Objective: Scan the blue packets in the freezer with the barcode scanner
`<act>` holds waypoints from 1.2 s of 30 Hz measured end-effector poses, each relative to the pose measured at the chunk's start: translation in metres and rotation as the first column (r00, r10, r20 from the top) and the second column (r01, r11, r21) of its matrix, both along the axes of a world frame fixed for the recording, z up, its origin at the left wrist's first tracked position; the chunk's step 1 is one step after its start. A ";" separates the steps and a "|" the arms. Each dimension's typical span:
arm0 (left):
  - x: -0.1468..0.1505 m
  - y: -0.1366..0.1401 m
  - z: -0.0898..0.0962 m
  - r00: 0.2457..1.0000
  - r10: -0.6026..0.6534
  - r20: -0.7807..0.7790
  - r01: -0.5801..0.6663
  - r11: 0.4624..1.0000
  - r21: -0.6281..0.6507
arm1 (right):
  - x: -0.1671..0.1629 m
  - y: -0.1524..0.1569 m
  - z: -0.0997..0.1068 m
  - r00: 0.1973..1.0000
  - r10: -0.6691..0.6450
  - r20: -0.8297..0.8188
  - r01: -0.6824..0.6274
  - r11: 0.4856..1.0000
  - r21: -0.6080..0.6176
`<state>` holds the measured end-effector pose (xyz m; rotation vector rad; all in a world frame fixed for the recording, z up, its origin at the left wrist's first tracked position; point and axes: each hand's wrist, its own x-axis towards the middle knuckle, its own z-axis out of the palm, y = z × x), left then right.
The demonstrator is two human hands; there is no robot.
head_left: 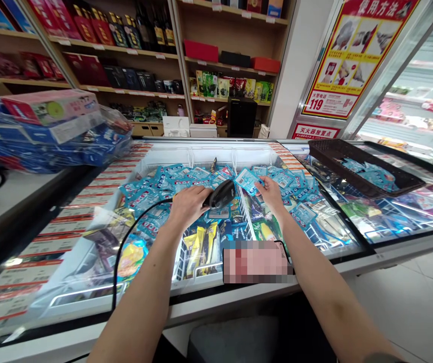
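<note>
My left hand (189,204) is wrapped round a black corded barcode scanner (222,194), whose head points right. Between the thumb and fingers of my right hand (271,194) is a small light-blue packet (247,181), with a white label and barcode turned up. The packet is just right of the scanner head, apart from it. Many similar blue packets (156,196) lie spread over the glass top of a chest freezer, below and around both hands. A phone (257,262) with a blurred screen lies at the freezer's front edge, between my forearms.
A brown basket (375,176) at the right holds more blue packets. Plastic-wrapped boxes (50,126) stand at the left. The scanner's cable (120,242) loops down past my left forearm. Stocked shelves (125,50) line the back, and a red-and-yellow poster (356,55) hangs at the right.
</note>
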<state>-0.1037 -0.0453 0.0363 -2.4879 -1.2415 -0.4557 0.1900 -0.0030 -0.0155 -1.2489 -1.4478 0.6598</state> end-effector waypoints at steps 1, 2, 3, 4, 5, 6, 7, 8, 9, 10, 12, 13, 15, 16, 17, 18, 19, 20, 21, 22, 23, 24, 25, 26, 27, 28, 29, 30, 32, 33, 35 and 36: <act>0.001 0.000 0.000 1.000 -0.002 -0.002 0.002 1.000 0.003 | -0.001 0.000 0.000 1.000 0.004 -0.006 -0.004 1.000 0.000; 0.001 0.000 -0.001 1.000 -0.005 -0.004 0.005 1.000 0.007 | -0.001 -0.001 0.001 1.000 0.008 -0.008 -0.008 1.000 0.002; 0.002 0.000 -0.001 1.000 -0.008 -0.005 0.008 1.000 0.009 | -0.002 -0.001 0.001 1.000 0.011 -0.005 -0.011 1.000 0.001; 0.002 0.000 -0.001 1.000 -0.011 -0.005 0.011 1.000 0.010 | -0.003 -0.001 0.001 1.000 0.012 0.002 -0.012 1.000 0.000; 0.002 0.000 -0.001 1.000 -0.014 -0.003 0.014 1.000 0.010 | -0.003 -0.002 0.002 1.000 0.011 0.010 -0.011 1.000 -0.002; 0.002 0.000 -0.001 1.000 -0.016 0.000 0.016 1.000 0.010 | -0.003 -0.002 0.002 1.000 0.009 0.018 -0.008 1.000 -0.004; 0.002 0.000 -0.002 1.000 -0.018 0.003 0.018 1.000 0.010 | -0.003 -0.002 0.002 1.000 0.009 0.022 -0.009 1.000 -0.006; 0.002 0.000 -0.002 1.000 -0.019 0.005 0.019 1.000 0.012 | -0.003 -0.002 0.002 1.000 0.012 0.021 -0.012 1.000 -0.004; 0.002 0.000 -0.002 1.000 -0.019 0.004 0.019 1.000 0.013 | -0.003 -0.002 0.002 1.000 0.017 0.015 -0.017 1.000 0.000; 0.002 0.000 -0.002 1.000 -0.019 0.001 0.019 1.000 0.015 | -0.003 -0.002 0.001 1.000 0.021 0.006 -0.021 1.000 0.006; 0.002 0.000 -0.002 1.000 -0.017 -0.008 0.017 1.000 0.015 | -0.004 -0.001 0.001 1.000 0.029 -0.006 -0.029 0.999 0.013; 0.002 0.000 -0.002 1.000 -0.015 -0.011 0.016 1.000 0.014 | -0.004 -0.001 0.001 0.999 0.031 -0.009 -0.030 0.999 0.013; 0.002 0.001 -0.001 1.000 -0.012 -0.012 0.012 1.000 0.013 | -0.005 -0.002 0.002 1.000 0.031 -0.006 -0.031 1.000 0.005; 0.002 0.001 -0.001 1.000 -0.011 -0.011 0.011 1.000 0.012 | -0.005 -0.002 0.002 1.000 0.031 -0.003 -0.031 1.000 -0.003; 0.002 0.001 -0.001 1.000 -0.012 -0.007 0.012 1.000 0.009 | -0.005 -0.003 0.003 1.000 0.031 0.001 -0.031 0.999 -0.013; 0.002 0.001 -0.001 1.000 -0.012 -0.003 0.012 1.000 0.005 | -0.006 -0.003 0.003 1.000 0.029 0.005 -0.029 0.999 -0.022; 0.002 0.001 -0.001 1.000 -0.011 0.001 0.011 1.000 0.000 | -0.006 -0.004 0.004 1.000 0.028 0.009 -0.028 0.999 -0.029; 0.002 0.000 0.000 1.000 -0.010 0.004 0.010 1.000 -0.006 | -0.006 -0.004 0.004 1.000 0.026 0.011 -0.026 0.999 -0.033; 0.002 0.000 0.000 1.000 -0.007 0.006 0.007 1.000 -0.010 | -0.006 -0.005 0.005 1.000 0.026 0.012 -0.026 0.999 -0.034; 0.002 0.000 0.000 1.000 -0.004 0.006 0.004 1.000 -0.011 | -0.006 -0.005 0.005 1.000 0.024 0.012 -0.023 0.999 -0.034; 0.002 0.000 0.000 1.000 -0.001 0.005 0.001 1.000 -0.009 | -0.006 -0.005 0.005 1.000 0.021 0.013 -0.021 0.999 -0.035; 0.002 0.000 0.000 1.000 0.000 0.002 0.000 1.000 -0.007 | -0.006 -0.005 0.005 1.000 0.019 0.014 -0.019 0.999 -0.037; 0.002 0.000 0.000 1.000 -0.002 -0.001 0.002 1.000 -0.004 | -0.006 -0.005 0.005 1.000 0.019 0.015 -0.018 0.999 -0.039; 0.002 0.000 -0.001 1.000 -0.004 -0.003 0.004 1.000 -0.002 | -0.006 -0.005 0.005 1.000 0.019 0.013 -0.018 0.999 -0.041; 0.002 0.000 -0.001 1.000 -0.007 -0.004 0.007 1.000 -0.001 | -0.006 -0.005 0.005 1.000 0.020 0.010 -0.020 0.999 -0.045; 0.002 0.000 -0.001 1.000 -0.009 -0.004 0.009 1.000 -0.002 | -0.006 -0.005 0.005 1.000 0.021 0.007 -0.020 0.999 -0.049; 0.002 0.000 -0.001 1.000 -0.010 -0.002 0.010 1.000 -0.003 | -0.006 -0.005 0.005 1.000 0.019 0.004 -0.018 0.998 -0.054; 0.002 0.000 -0.001 1.000 -0.010 0.000 0.010 1.000 -0.005 | -0.006 -0.005 0.004 1.000 0.014 0.001 -0.014 0.998 -0.059; 0.002 0.000 0.000 1.000 -0.008 0.005 0.009 1.000 -0.009 | -0.006 -0.007 0.005 1.000 0.009 -0.003 -0.009 0.998 -0.064; 0.002 0.000 0.000 1.000 -0.007 0.006 0.008 1.000 -0.009 | -0.006 -0.008 0.007 1.000 0.008 -0.004 -0.009 0.998 -0.058; 0.002 -0.001 0.001 1.000 -0.003 0.009 0.003 1.000 -0.007 | -0.005 -0.011 0.011 1.000 -0.001 -0.005 0.001 1.000 -0.028; 0.002 -0.001 0.001 1.000 0.001 0.011 -0.001 1.000 -0.005 | -0.004 -0.013 0.014 1.000 -0.019 -0.004 0.019 1.000 -0.005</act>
